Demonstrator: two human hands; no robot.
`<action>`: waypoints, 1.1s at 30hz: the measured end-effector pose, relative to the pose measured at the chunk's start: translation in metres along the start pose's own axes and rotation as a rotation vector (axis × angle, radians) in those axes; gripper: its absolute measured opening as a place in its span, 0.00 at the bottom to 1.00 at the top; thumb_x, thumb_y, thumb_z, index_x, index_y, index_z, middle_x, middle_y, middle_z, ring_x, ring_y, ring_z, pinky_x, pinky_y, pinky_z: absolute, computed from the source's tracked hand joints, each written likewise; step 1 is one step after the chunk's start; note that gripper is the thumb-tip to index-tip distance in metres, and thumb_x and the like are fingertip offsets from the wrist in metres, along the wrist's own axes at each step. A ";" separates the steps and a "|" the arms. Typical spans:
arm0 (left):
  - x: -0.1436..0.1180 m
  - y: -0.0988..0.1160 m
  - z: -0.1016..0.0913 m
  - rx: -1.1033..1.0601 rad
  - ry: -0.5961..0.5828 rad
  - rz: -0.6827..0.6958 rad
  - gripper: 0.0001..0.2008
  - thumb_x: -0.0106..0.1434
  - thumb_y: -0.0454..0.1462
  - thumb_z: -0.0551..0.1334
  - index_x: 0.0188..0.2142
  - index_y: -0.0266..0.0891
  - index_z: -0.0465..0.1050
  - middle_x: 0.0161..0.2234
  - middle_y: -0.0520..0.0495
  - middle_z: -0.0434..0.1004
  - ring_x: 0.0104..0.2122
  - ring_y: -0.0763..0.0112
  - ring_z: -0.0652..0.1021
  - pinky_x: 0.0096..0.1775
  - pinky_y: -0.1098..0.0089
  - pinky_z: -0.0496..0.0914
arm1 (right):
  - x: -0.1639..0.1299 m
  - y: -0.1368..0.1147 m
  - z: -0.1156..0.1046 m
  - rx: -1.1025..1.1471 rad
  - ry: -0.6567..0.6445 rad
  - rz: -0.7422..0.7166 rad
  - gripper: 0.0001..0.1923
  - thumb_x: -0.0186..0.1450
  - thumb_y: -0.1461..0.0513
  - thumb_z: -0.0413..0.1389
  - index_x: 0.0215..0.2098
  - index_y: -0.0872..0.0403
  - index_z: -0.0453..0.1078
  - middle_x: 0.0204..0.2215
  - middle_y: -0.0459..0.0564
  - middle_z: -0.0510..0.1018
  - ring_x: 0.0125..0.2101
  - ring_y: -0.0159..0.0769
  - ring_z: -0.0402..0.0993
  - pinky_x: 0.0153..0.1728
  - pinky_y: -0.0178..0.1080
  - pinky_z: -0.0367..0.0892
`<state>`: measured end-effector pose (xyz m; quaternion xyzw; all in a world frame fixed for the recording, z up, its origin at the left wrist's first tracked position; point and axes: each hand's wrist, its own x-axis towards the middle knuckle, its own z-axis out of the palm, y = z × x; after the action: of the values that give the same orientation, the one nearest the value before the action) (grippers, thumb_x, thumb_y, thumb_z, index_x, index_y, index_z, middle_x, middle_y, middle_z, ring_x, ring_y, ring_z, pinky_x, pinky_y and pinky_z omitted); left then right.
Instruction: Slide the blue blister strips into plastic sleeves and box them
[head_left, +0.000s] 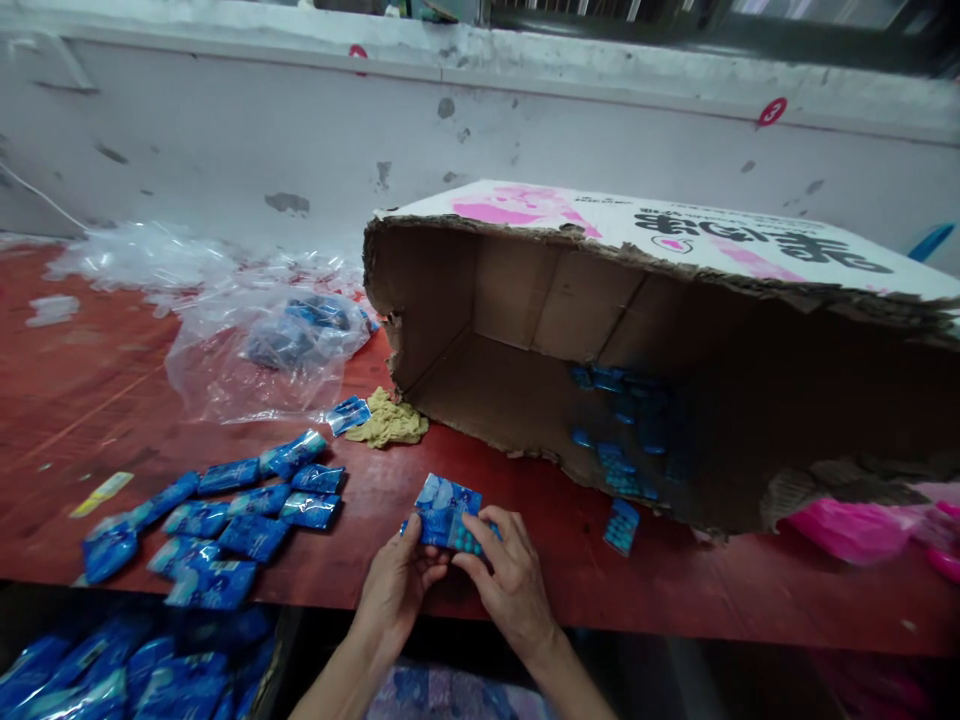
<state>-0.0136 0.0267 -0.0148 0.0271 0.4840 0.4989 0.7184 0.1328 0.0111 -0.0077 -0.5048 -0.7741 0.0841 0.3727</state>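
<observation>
Worn red table (570, 560), torn cardboard box (675, 300) tipped on side. Left hand (397, 590), right hand (510, 580) pinch small blue foil packets (446, 512) together at table's near edge; more blue sachets (225, 520) piled left.

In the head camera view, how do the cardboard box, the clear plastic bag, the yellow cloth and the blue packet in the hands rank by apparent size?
1. cardboard box
2. clear plastic bag
3. and 4. yellow cloth and blue packet look alike; the packet, held by left hand and right hand, is nearer, so unranked.
</observation>
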 end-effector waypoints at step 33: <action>-0.005 0.007 0.002 0.018 -0.106 -0.079 0.07 0.49 0.33 0.67 0.28 0.34 0.71 0.26 0.47 0.78 0.25 0.71 0.77 0.29 0.72 0.70 | -0.007 -0.018 0.013 0.233 -0.168 0.203 0.21 0.62 0.68 0.46 0.54 0.51 0.59 0.48 0.53 0.67 0.48 0.37 0.66 0.46 0.38 0.67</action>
<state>-0.0169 0.0270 -0.0068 0.0407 0.4504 0.4638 0.7618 0.1132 -0.0001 -0.0113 -0.5250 -0.7326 0.2521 0.3524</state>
